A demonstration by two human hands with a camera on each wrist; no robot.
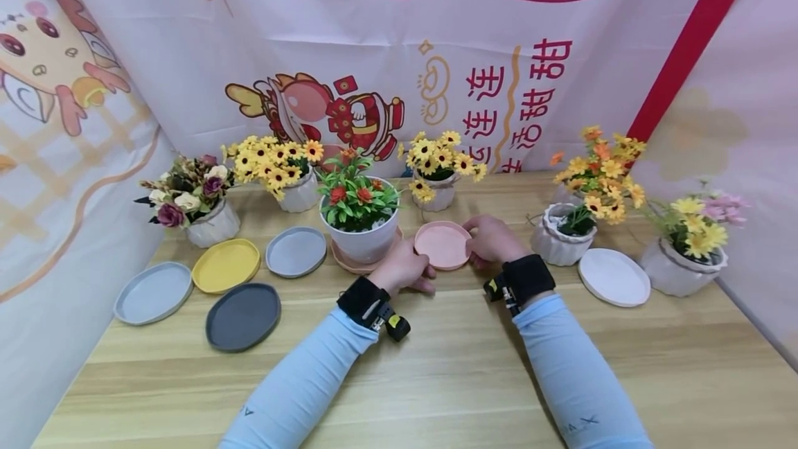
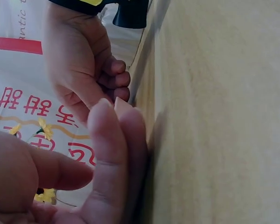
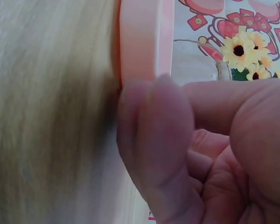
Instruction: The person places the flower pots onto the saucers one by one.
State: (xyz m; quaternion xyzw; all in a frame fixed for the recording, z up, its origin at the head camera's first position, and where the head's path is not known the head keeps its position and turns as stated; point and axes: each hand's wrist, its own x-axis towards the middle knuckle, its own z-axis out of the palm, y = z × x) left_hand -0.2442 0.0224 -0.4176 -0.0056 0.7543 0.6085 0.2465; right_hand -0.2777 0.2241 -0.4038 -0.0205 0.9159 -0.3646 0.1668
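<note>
A round pale pink saucer (image 1: 442, 245) lies on the wooden table in the middle of the head view. My right hand (image 1: 495, 240) pinches its right rim, and the right wrist view shows fingertips (image 3: 163, 107) at the saucer's edge (image 3: 140, 42). My left hand (image 1: 404, 267) is at the saucer's lower left, its fingers (image 2: 107, 149) fairly straight and the thumb apart from them. Just left of that hand stands a white pot (image 1: 361, 238) of red flowers and green leaves, on a darker pink saucer (image 1: 343, 259) partly hidden by pot and hand.
Left on the table lie a light blue saucer (image 1: 154, 293), yellow saucer (image 1: 226, 266), dark grey saucer (image 1: 243, 317) and grey-blue saucer (image 1: 296, 252). A white saucer (image 1: 614, 277) lies right, between flower pots (image 1: 564, 241). More flower pots (image 1: 435, 192) line the back, before a printed cloth (image 1: 374, 33).
</note>
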